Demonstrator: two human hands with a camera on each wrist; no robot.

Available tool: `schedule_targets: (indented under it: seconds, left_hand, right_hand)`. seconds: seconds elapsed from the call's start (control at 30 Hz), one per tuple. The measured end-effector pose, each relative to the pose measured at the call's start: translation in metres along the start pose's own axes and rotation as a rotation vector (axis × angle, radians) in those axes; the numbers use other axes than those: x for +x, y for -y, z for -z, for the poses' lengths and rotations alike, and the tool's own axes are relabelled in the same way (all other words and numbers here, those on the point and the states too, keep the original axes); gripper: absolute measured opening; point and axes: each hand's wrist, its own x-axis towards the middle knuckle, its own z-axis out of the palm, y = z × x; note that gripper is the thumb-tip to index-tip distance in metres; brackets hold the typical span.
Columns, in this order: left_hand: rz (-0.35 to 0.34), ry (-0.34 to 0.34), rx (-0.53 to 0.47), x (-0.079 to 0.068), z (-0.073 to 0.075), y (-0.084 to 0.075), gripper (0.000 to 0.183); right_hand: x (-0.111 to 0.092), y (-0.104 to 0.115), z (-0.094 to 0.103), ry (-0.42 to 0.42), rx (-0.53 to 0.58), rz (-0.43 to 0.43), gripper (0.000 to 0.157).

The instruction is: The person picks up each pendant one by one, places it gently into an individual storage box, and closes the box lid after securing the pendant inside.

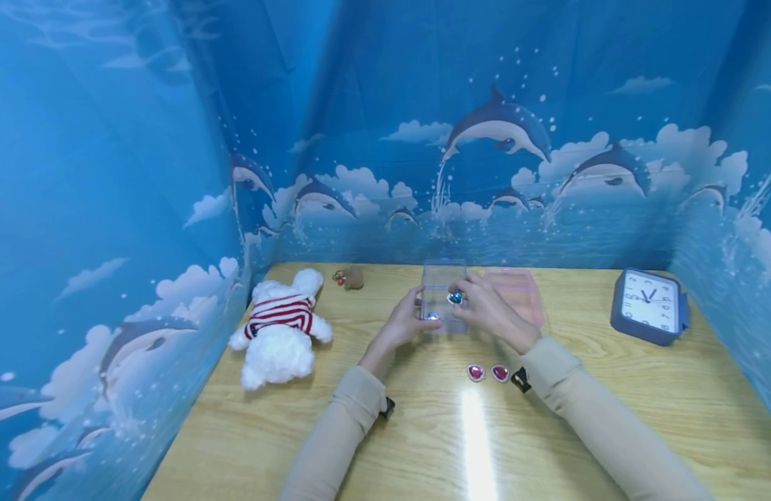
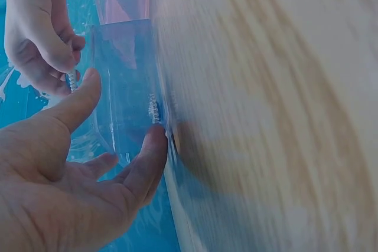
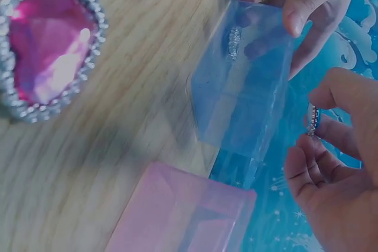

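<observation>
A clear plastic box [image 1: 444, 323] stands on the table between the hands. My left hand [image 1: 403, 320] grips it at the left side, thumb [image 2: 82, 101] by the rim and fingers round the end wall. Inside the box lies a gem with a beaded silver edge [image 3: 234, 43], close to that end. My right hand [image 1: 486, 306] pinches a teal gem [image 1: 455, 298] with a silver beaded border between thumb and fingertips, over the box. In the right wrist view this gem [image 3: 313, 119] is seen edge-on, beside the box's rim.
Right of the clear box is a translucent pink box [image 1: 529, 296]. Two pink gems [image 1: 476, 373] with silver borders lie nearer, by the right sleeve. A white plush toy [image 1: 279, 334] in a striped top and a small brown item [image 1: 353, 277] are left; a blue clock [image 1: 650, 306] stands right.
</observation>
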Motion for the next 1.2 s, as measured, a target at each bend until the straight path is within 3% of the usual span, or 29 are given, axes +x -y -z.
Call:
schedule_targets:
  seconds: [0.53,0.73,1.2]
  left_hand:
    - [0.009,0.016,-0.007,0.0,0.001,0.0,0.096]
    - [0.028,0.027,-0.01,0.0,0.002,-0.001,0.094]
    - [0.017,0.035,-0.025,0.0,0.002,-0.001,0.094]
  right_hand:
    - [0.02,0.004,-0.015,0.083,-0.099,-0.003,0.036]
    - [0.025,0.007,-0.02,0.084,-0.162,0.049,0.027]
    - [0.027,0.016,-0.026,0.095,-0.243,0.051,0.015]
